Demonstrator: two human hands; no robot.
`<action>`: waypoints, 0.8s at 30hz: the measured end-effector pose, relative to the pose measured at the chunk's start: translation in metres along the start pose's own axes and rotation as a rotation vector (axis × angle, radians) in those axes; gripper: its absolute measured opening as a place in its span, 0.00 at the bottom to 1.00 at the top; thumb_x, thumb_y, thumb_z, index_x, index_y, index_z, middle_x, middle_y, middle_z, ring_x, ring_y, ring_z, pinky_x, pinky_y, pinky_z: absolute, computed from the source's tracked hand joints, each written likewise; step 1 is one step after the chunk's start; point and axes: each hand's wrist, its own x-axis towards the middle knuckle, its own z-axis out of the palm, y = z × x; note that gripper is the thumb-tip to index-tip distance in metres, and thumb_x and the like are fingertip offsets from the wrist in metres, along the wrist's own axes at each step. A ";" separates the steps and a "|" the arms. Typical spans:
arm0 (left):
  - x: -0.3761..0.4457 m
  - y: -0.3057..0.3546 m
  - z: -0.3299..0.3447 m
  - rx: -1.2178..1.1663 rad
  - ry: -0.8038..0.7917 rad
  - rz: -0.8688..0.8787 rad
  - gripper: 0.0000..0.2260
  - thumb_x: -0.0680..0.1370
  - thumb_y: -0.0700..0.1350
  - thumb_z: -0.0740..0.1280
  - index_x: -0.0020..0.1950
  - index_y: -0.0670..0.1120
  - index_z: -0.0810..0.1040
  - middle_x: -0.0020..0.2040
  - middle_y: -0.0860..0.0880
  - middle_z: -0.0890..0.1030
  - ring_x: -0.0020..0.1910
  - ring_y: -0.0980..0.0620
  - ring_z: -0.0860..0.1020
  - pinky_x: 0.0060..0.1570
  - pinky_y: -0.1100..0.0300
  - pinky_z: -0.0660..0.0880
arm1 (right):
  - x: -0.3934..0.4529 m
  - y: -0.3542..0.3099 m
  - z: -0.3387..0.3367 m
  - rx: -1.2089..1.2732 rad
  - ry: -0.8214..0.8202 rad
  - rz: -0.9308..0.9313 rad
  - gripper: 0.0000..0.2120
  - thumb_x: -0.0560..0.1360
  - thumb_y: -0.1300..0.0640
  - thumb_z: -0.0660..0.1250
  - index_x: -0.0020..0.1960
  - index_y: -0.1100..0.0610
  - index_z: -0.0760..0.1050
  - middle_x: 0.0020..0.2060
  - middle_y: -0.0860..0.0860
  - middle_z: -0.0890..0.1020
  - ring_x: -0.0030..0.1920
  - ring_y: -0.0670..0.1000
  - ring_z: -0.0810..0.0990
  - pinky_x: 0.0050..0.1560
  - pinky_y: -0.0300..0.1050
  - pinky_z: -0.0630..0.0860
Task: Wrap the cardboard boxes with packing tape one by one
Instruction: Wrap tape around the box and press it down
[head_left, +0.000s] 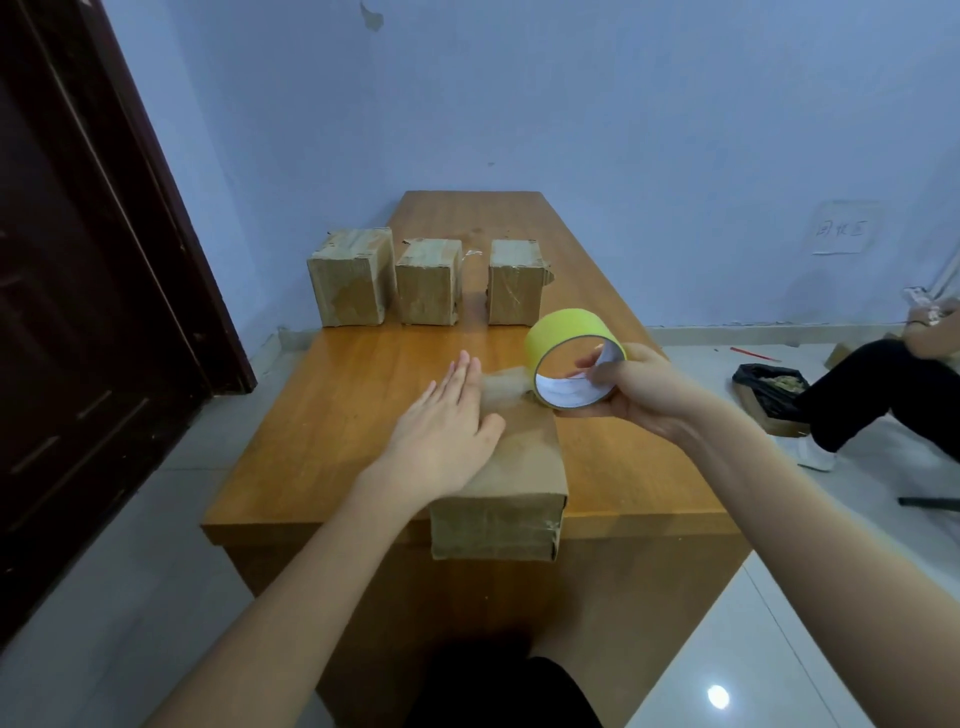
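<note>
Fingers of my left hand (441, 426) lie straight and together, palm down, pressing flat on the top of the near box (511, 470). That box sits at the table's (322, 415) near edge, its front face hanging just over the lip, and its long axis runs away from me toward the wall. Under and just beyond my fingertips a hazy strip of tape (506, 387) lies across the far end of the box top and leads rightward to the roll (574, 361).

My right hand (634, 395) holds the roll just beside the box's far right corner, thumb hooked inside the white core and fingers curled under the yellow rim, with the open ring tilted toward me. So the roll lies to the right of my pressing fingers, and the strip between them looks short and fairly taut.

I judge the next move turns on that: the left palm anchors the tape while the right, the nearer one to the roll, pulls it on over the box's right side. My left forearm comes in low from the near left; my right reaches in from the near right, wrist bent inward.

Three more boxes (430, 280) stand in a row well beyond, toward the wall.
</note>
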 end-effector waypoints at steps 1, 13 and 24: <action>0.001 0.001 0.000 -0.007 0.000 0.002 0.27 0.81 0.51 0.46 0.76 0.45 0.38 0.77 0.49 0.38 0.75 0.56 0.41 0.72 0.60 0.40 | 0.000 0.002 -0.002 0.055 0.009 0.003 0.07 0.76 0.72 0.58 0.52 0.64 0.69 0.49 0.60 0.77 0.37 0.51 0.85 0.35 0.49 0.81; -0.002 0.010 0.000 0.019 -0.046 0.039 0.26 0.82 0.54 0.44 0.76 0.48 0.39 0.77 0.50 0.40 0.75 0.57 0.41 0.74 0.56 0.43 | -0.016 0.025 -0.050 -0.330 0.203 0.022 0.12 0.79 0.67 0.55 0.60 0.65 0.72 0.50 0.58 0.81 0.50 0.54 0.80 0.38 0.43 0.79; 0.003 0.008 0.003 0.101 -0.046 0.049 0.25 0.81 0.56 0.43 0.77 0.50 0.42 0.77 0.50 0.41 0.75 0.56 0.41 0.74 0.55 0.40 | -0.009 0.042 -0.051 -0.629 0.382 -0.066 0.10 0.80 0.62 0.56 0.60 0.65 0.69 0.45 0.56 0.78 0.48 0.52 0.77 0.43 0.46 0.76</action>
